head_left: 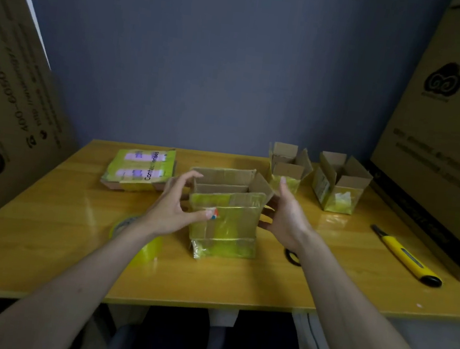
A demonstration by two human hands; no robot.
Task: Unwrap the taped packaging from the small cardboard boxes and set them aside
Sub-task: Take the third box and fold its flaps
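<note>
A small cardboard box [226,220], wrapped in yellow tape with its top flaps open, stands upright at the middle of the yellow table [239,284]. My left hand [171,210] grips the box's left side, thumb on the taped front by a small red and blue sticker, fingers curled over the back flap. My right hand [285,215] rests against the right side below the right flap, fingers fairly straight and thumb touching the front edge. Two other small boxes [288,166] [339,184], open and partly taped, stand at the back right.
A flat yellow-taped packet [140,170] lies at the back left. A yellow tape roll [143,246] sits under my left forearm. A black loop, perhaps a scissors handle [291,256], shows under my right wrist. A yellow utility knife [406,256] lies at the right. Large cartons [11,97] [453,119] flank the table.
</note>
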